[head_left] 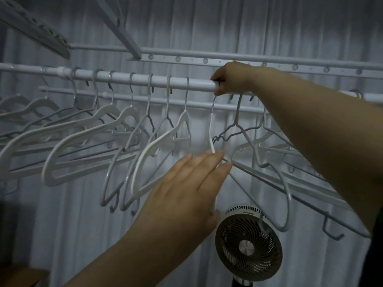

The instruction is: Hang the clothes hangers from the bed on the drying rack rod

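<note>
A white drying rack rod [132, 78] runs across the view with several white and grey hangers [163, 141] hooked on it. My right hand [230, 78] is up at the rod, fingers curled over it and round the metal hook of a white hanger [211, 129] that hangs edge-on below. My left hand [186, 183] is lower, fingers straight, their tips touching that hanger's body. More wire hangers [269, 146] hang to the right, behind my right forearm. The bed is out of view.
A second, thinner rod [124, 96] runs behind the main one, and a perforated rail [207, 60] lies above. A round fan [248, 243] stands below, in front of pale curtains. A folding rack arm [37, 32] juts in at the top left.
</note>
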`<action>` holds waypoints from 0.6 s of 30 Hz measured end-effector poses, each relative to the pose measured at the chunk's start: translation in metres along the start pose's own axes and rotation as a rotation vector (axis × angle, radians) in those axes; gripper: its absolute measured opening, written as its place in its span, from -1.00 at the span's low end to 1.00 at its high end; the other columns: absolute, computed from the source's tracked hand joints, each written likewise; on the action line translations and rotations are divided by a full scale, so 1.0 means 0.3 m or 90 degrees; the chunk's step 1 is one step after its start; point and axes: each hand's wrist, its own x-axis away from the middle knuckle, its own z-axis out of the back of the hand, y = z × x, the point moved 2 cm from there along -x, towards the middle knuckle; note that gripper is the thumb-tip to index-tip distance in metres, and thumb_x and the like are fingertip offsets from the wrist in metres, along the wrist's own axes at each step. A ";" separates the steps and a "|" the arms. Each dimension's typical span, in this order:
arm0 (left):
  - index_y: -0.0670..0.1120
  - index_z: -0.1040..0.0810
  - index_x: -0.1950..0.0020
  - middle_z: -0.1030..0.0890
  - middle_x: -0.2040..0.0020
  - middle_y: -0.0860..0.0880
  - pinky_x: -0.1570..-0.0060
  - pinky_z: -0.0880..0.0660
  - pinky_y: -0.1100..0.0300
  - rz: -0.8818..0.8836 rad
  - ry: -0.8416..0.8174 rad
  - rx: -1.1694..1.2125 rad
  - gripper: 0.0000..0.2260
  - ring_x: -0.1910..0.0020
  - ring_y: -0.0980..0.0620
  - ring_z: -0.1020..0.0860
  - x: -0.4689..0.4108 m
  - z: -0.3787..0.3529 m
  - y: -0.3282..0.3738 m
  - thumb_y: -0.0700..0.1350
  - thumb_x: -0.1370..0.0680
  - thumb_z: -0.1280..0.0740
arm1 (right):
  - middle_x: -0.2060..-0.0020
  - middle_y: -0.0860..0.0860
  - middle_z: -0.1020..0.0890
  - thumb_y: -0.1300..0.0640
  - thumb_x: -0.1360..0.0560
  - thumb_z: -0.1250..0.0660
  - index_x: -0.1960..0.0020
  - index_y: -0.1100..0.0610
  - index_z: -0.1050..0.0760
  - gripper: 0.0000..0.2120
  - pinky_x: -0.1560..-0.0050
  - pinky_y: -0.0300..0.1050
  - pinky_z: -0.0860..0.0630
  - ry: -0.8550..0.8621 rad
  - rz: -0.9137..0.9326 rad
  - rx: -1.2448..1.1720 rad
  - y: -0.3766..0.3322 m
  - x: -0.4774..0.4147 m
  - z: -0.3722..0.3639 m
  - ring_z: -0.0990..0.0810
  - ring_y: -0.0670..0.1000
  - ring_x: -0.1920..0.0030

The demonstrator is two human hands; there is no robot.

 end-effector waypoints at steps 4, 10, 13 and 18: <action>-0.04 -0.34 -0.26 -0.57 -0.23 -0.02 -0.33 -0.05 0.23 0.010 -0.015 0.008 -0.35 -0.24 0.12 -0.32 0.010 0.006 -0.016 -0.01 -0.18 -0.35 | -0.10 0.16 -0.57 0.13 -0.48 -0.32 -0.20 0.19 -0.49 -0.69 0.05 -0.15 -0.28 -0.008 0.002 0.009 -0.005 -0.001 -0.001 -0.47 0.12 0.00; -0.02 -0.33 -0.26 -0.56 -0.24 -0.03 -0.30 -0.14 0.10 -0.003 0.001 0.001 -0.37 -0.23 0.10 -0.33 -0.002 0.016 -0.004 0.03 -0.20 -0.35 | -0.11 0.17 -0.56 0.14 -0.49 -0.31 -0.21 0.21 -0.48 -0.69 0.02 -0.13 -0.30 -0.017 0.003 0.018 -0.009 0.002 0.002 -0.47 0.15 -0.05; -0.02 -0.34 -0.25 -0.56 -0.23 -0.03 -0.32 -0.08 0.05 -0.005 0.004 -0.001 -0.37 -0.22 0.10 -0.34 -0.007 0.016 0.008 0.01 -0.19 -0.35 | -0.11 0.18 -0.55 0.14 -0.49 -0.30 -0.21 0.22 -0.47 -0.69 0.04 -0.15 -0.28 -0.022 0.006 0.018 -0.009 0.004 0.003 -0.48 0.15 -0.05; 0.00 -0.31 -0.29 -0.54 -0.26 0.02 -0.32 -0.09 0.12 0.010 -0.036 -0.017 -0.43 -0.24 0.12 -0.32 -0.005 0.038 0.016 0.14 -0.29 -0.15 | -0.04 0.17 -0.55 0.14 -0.50 -0.30 -0.22 0.22 -0.47 -0.68 0.07 -0.14 -0.33 -0.029 0.001 0.015 -0.008 0.010 0.004 -0.48 0.13 0.05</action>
